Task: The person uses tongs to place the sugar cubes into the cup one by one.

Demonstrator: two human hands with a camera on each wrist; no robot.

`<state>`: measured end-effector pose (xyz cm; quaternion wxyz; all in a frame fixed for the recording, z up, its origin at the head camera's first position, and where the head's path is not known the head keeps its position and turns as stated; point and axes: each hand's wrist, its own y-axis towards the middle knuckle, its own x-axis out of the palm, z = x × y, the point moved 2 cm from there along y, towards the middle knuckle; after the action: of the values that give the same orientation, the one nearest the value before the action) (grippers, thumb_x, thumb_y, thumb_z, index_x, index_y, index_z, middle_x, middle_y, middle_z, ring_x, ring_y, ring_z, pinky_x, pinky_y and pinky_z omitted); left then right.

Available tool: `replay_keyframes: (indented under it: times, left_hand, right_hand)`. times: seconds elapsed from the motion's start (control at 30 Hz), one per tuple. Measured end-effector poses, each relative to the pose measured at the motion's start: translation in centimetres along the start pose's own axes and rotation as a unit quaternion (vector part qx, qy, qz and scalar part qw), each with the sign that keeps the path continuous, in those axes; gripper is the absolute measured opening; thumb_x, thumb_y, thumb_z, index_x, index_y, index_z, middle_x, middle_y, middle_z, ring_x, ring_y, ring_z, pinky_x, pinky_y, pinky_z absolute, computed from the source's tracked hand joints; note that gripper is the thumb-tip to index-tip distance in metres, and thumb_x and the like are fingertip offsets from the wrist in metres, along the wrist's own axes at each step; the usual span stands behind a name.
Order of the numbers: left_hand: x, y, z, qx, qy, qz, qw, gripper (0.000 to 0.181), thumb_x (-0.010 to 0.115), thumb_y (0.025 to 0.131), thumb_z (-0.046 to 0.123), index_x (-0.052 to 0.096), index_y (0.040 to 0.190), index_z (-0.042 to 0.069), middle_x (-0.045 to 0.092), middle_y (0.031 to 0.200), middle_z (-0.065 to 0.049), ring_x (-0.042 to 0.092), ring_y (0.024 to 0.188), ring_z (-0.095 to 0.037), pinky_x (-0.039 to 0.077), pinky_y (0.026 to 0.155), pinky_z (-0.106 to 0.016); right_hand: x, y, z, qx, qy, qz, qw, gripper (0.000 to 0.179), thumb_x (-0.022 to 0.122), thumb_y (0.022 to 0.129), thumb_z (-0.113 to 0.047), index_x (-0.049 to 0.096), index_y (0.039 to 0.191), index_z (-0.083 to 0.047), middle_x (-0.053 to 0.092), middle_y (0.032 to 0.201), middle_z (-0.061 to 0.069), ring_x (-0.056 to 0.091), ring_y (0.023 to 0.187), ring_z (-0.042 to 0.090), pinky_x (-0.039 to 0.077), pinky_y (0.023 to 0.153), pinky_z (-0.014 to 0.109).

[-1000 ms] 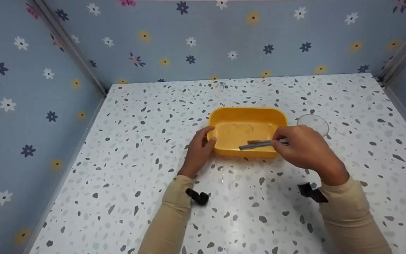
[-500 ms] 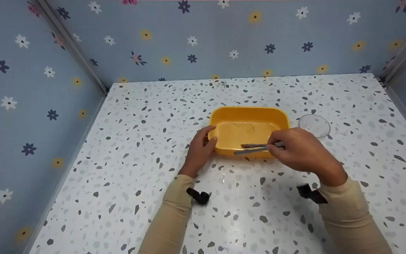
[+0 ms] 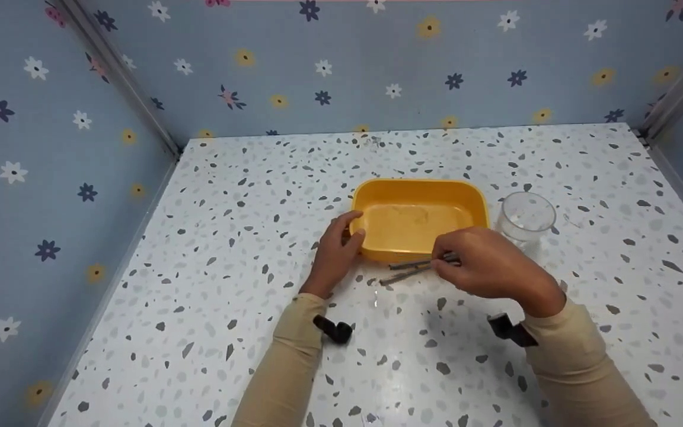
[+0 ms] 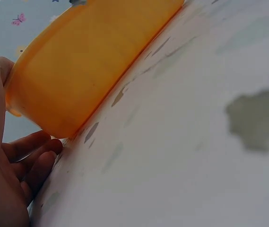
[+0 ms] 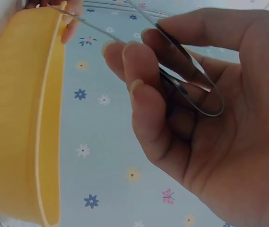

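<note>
A yellow rectangular plastic tub stands on the speckled table, its inside bare. My left hand grips its left end, with the thumb and a finger over the rim. In the left wrist view, the other fingers curl loosely beneath the tub's edge. My right hand pinches a pair of metal tongs by the arms, near the bend. Their two tips point left and stand apart, just in front of the tub's near rim. In the right wrist view, the tongs' rounded bend lies toward my palm, with nothing between the arms.
A clear glass cup stands close to the tub's right end, behind my right hand. Flower-patterned panels rise behind the table and along both sides. The white speckled table spreads around the tub.
My right hand has moved left and toward me, carrying the tongs from over the tub to in front of its near rim. The tongs' tips have spread apart. My left hand stays in place.
</note>
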<state>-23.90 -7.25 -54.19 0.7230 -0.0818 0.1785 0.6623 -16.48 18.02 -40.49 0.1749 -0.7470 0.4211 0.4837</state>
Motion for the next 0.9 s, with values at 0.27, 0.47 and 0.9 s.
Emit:
replay_keyframes:
  times: [0.27,0.47,0.9]
  left_hand:
    - [0.0,0.1,0.0,0.008,-0.004,0.003,1.0000,0.040,0.056,0.101,0.029,0.055,0.140,0.022,0.055,0.133,-0.002,0.057,0.111,-0.014,0.049,0.094,-0.034]
    - [-0.1,0.1,0.0,0.025,0.002,0.000,0.9997,0.041,0.055,0.101,0.030,0.054,0.141,0.020,0.055,0.133,-0.002,0.057,0.110,-0.015,0.048,0.093,-0.033]
    - [-0.1,0.1,-0.1,0.017,-0.007,0.001,0.9998,0.040,0.055,0.101,0.031,0.054,0.140,0.024,0.055,0.132,-0.001,0.056,0.108,-0.015,0.047,0.093,-0.034]
  right_hand:
    - [1.5,0.6,0.2,-0.030,0.013,-0.037,0.9988,0.015,0.063,0.090,-0.010,0.068,0.079,-0.019,0.057,0.070,-0.013,0.051,0.061,0.007,0.045,0.059,0.029]
    - [2.3,0.9,0.5,-0.042,0.015,-0.049,0.9978,0.016,0.063,0.088,-0.008,0.065,0.077,-0.019,0.054,0.070,-0.011,0.050,0.062,0.008,0.045,0.060,0.029]
    - [3.6,1.4,0.9,-0.067,0.009,-0.104,0.9923,0.026,0.063,0.085,-0.003,0.060,0.067,-0.021,0.049,0.062,-0.013,0.045,0.056,0.006,0.040,0.054,0.027]
